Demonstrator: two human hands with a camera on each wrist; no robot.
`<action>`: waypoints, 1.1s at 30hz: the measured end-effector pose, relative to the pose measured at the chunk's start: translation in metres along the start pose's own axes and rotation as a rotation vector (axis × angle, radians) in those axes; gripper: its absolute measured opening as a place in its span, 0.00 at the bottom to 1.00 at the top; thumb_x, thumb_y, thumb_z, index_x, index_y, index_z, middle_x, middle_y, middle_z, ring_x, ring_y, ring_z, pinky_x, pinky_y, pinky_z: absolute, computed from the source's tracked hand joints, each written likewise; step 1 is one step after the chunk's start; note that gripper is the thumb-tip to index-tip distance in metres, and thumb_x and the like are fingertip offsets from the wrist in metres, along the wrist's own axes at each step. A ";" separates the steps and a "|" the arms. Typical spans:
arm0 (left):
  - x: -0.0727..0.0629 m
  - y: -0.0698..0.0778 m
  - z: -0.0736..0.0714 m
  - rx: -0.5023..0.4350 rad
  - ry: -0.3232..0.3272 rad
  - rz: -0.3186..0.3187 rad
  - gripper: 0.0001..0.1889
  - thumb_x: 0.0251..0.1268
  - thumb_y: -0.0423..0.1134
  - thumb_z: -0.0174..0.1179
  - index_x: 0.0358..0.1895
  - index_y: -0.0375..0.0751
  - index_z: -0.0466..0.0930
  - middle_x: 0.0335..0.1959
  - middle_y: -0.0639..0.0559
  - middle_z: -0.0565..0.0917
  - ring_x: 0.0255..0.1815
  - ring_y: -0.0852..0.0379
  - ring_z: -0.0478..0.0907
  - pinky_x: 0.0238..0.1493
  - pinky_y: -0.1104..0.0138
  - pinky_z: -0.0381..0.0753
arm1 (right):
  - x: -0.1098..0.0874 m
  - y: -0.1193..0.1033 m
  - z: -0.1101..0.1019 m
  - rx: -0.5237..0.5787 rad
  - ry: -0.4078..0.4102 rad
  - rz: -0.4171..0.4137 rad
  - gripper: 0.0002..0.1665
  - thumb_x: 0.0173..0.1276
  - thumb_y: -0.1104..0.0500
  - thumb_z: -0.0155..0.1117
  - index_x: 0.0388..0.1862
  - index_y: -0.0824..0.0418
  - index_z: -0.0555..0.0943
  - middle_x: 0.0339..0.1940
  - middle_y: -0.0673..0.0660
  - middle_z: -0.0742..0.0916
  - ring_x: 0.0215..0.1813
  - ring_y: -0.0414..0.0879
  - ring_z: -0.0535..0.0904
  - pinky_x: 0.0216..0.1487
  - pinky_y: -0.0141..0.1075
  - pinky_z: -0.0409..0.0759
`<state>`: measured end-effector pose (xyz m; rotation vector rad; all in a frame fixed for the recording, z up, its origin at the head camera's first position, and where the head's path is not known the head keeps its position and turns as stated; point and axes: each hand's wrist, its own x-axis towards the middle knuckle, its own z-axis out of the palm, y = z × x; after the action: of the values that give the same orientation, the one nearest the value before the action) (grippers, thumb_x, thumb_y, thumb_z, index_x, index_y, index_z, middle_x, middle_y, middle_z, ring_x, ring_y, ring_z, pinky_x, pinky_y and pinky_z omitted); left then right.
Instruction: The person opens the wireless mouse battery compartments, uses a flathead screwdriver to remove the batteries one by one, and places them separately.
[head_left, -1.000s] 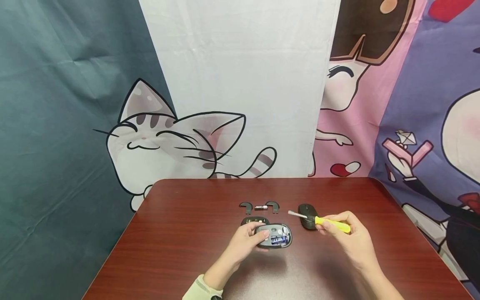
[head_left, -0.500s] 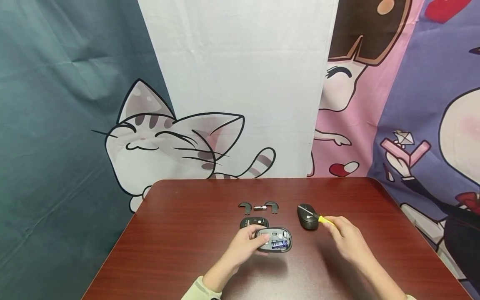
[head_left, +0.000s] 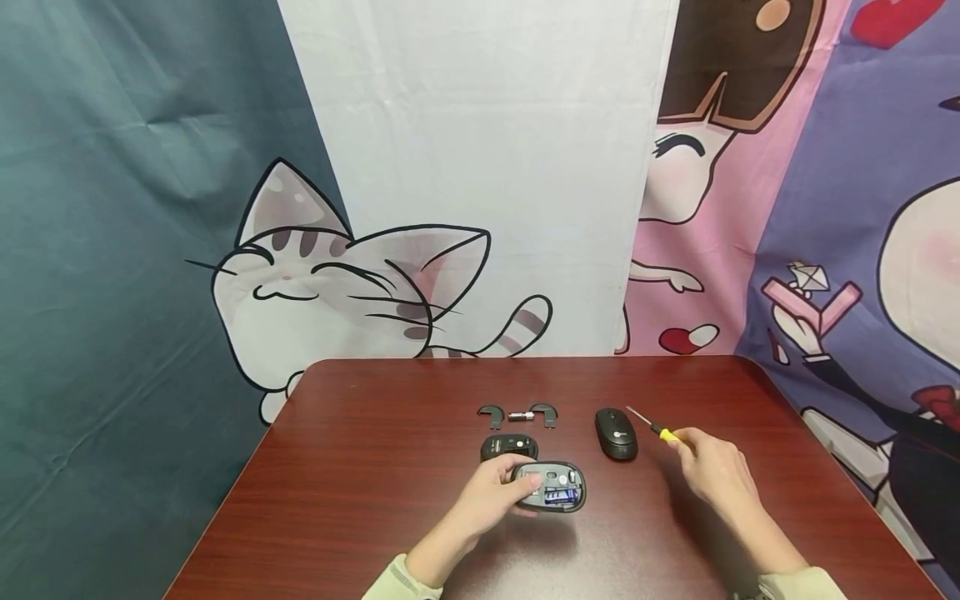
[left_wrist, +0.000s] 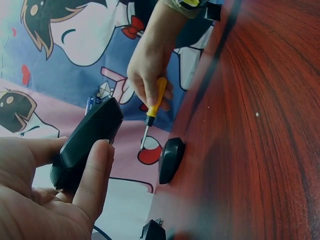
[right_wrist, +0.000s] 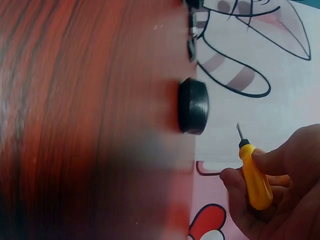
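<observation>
My left hand point(head_left: 491, 496) grips a black computer mouse point(head_left: 553, 487) by its left end, underside facing up. Its battery bay lies uncovered, with a blue battery point(head_left: 561, 497) inside. In the left wrist view the same mouse point(left_wrist: 85, 140) sits between thumb and fingers, a blue battery end point(left_wrist: 91, 104) peeking over its edge. My right hand point(head_left: 712, 467) holds a screwdriver point(head_left: 663, 433) by its yellow handle, the blade pointing up and left. In the right wrist view, thumb and fingers wrap the screwdriver handle point(right_wrist: 256, 182). A second black mouse point(head_left: 617, 434) lies left of the blade.
Behind the held mouse lies another black mouse point(head_left: 510, 446), partly overlapped by my left hand. Farther back on the brown table point(head_left: 360, 467), a small battery point(head_left: 521, 416) sits between a curved black cover point(head_left: 492, 415) and another similar cover point(head_left: 545, 414). A printed curtain point(head_left: 480, 167) hangs behind.
My right hand has moved right and toward me with the screwdriver, whose blade no longer overlaps the mouse on the table. My left hand has lowered the held mouse slightly.
</observation>
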<state>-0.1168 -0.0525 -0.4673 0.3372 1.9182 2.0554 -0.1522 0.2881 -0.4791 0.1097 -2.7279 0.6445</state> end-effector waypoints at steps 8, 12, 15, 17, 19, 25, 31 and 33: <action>0.000 0.002 0.001 0.011 -0.009 0.001 0.20 0.71 0.34 0.62 0.59 0.23 0.74 0.45 0.37 0.86 0.41 0.49 0.88 0.41 0.55 0.90 | 0.007 0.010 0.008 -0.077 -0.121 0.090 0.13 0.72 0.58 0.60 0.44 0.68 0.83 0.39 0.71 0.88 0.40 0.74 0.82 0.37 0.64 0.78; -0.001 0.001 0.002 0.012 -0.012 0.005 0.19 0.71 0.34 0.62 0.58 0.23 0.74 0.45 0.38 0.86 0.41 0.48 0.88 0.42 0.51 0.89 | 0.012 0.013 0.012 -0.110 -0.166 0.133 0.13 0.73 0.56 0.59 0.37 0.67 0.81 0.35 0.72 0.86 0.37 0.75 0.80 0.33 0.63 0.78; -0.001 0.000 0.002 0.012 -0.014 0.004 0.19 0.71 0.34 0.62 0.59 0.23 0.74 0.46 0.38 0.86 0.41 0.48 0.88 0.42 0.50 0.89 | 0.015 0.015 0.015 -0.131 -0.190 0.149 0.14 0.72 0.55 0.59 0.30 0.64 0.80 0.32 0.72 0.85 0.36 0.75 0.80 0.31 0.63 0.77; -0.001 -0.001 0.003 0.010 -0.014 0.003 0.19 0.71 0.34 0.62 0.59 0.23 0.74 0.46 0.38 0.86 0.41 0.48 0.88 0.42 0.50 0.89 | 0.016 0.015 0.016 -0.141 -0.210 0.160 0.16 0.71 0.54 0.60 0.26 0.62 0.78 0.29 0.70 0.85 0.34 0.73 0.80 0.30 0.62 0.77; -0.002 -0.001 0.003 0.009 -0.013 0.003 0.19 0.71 0.34 0.62 0.59 0.23 0.74 0.45 0.38 0.86 0.40 0.49 0.88 0.42 0.49 0.89 | 0.017 0.015 0.017 -0.150 -0.234 0.170 0.16 0.70 0.54 0.61 0.25 0.61 0.78 0.26 0.67 0.84 0.31 0.69 0.79 0.29 0.60 0.77; -0.001 -0.002 0.003 0.013 -0.011 0.000 0.18 0.71 0.34 0.62 0.58 0.24 0.75 0.44 0.39 0.87 0.39 0.51 0.87 0.41 0.50 0.89 | 0.021 0.015 0.020 -0.187 -0.335 0.179 0.17 0.67 0.49 0.66 0.28 0.60 0.78 0.23 0.60 0.80 0.29 0.61 0.77 0.28 0.55 0.77; -0.001 -0.003 0.003 0.017 -0.005 -0.012 0.19 0.71 0.34 0.62 0.58 0.25 0.75 0.44 0.39 0.87 0.39 0.49 0.88 0.41 0.50 0.89 | 0.021 0.018 0.022 -0.185 -0.403 0.185 0.20 0.67 0.43 0.66 0.32 0.59 0.76 0.25 0.60 0.79 0.32 0.62 0.79 0.30 0.57 0.77; 0.000 -0.003 0.002 0.017 0.002 -0.016 0.19 0.71 0.34 0.62 0.58 0.25 0.75 0.44 0.39 0.87 0.39 0.49 0.88 0.41 0.50 0.89 | 0.022 0.018 0.022 -0.185 -0.403 0.189 0.21 0.68 0.42 0.66 0.31 0.59 0.76 0.25 0.59 0.79 0.33 0.62 0.79 0.30 0.56 0.77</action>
<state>-0.1153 -0.0504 -0.4697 0.3233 1.9336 2.0314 -0.1820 0.2947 -0.4975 -0.0730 -3.2011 0.4540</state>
